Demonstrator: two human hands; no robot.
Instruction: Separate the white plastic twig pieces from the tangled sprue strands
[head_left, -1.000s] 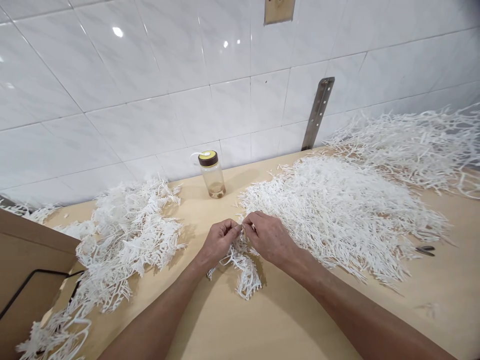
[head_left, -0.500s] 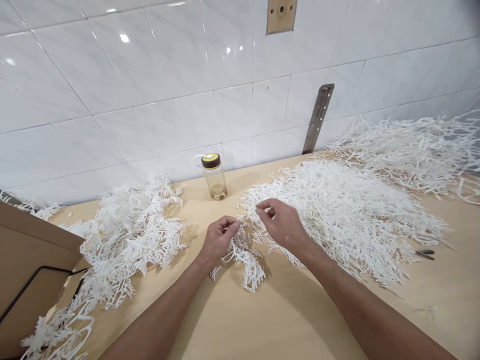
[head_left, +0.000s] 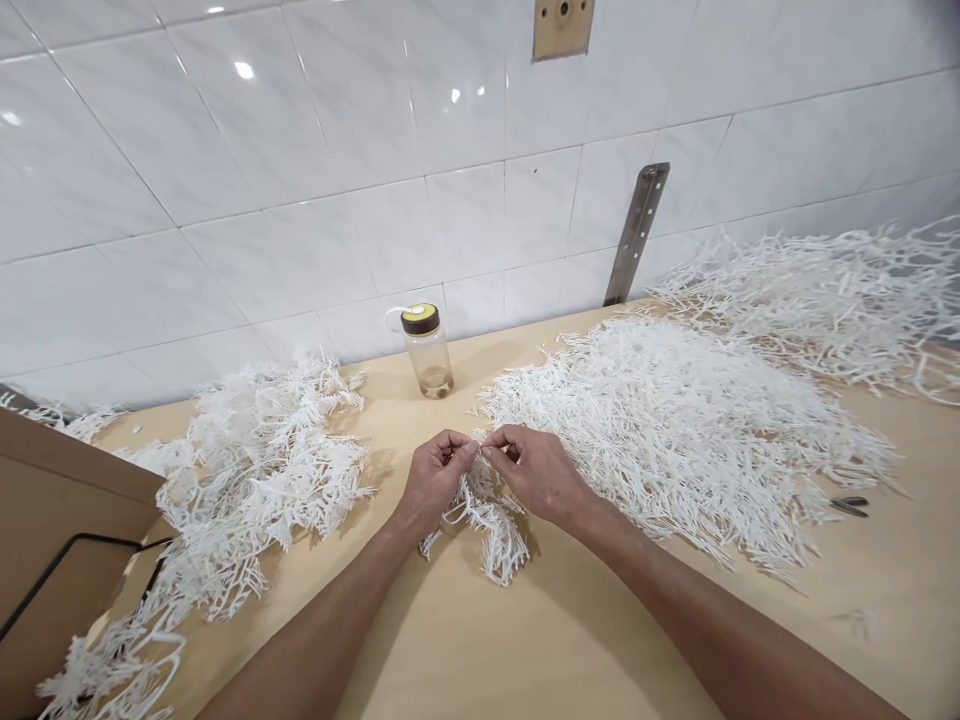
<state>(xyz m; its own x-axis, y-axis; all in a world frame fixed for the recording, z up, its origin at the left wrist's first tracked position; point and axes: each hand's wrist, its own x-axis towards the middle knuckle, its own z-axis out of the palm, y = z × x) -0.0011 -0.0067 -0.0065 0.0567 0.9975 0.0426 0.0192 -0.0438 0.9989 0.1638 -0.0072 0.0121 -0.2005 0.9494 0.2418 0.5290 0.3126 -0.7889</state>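
Observation:
My left hand (head_left: 437, 478) pinches a white branching strand cluster (head_left: 504, 545) near its upper end, and the rest of the cluster hangs down onto the table. Close against it, my right hand (head_left: 534, 470) is closed in a pinch, its fingertips meeting those of the left. Whatever lies between the right fingertips is too small to make out. Just beyond the right hand spreads a wide pile of short white pieces (head_left: 675, 430). To the left lies a heap of white branching clusters (head_left: 277, 450).
A clear bottle (head_left: 429, 355) with a dark and yellow lid stands near the tiled wall. Longer white strands (head_left: 832, 295) lie at the back right. Small dark snips (head_left: 850, 505) rest on the right. A cardboard box (head_left: 67, 540) is at the left edge. A metal bracket (head_left: 637, 235) leans up the wall.
My right hand has moved left and down from the edge of the white pile to meet my left fingertips. The left hand keeps its pinch on the cluster.

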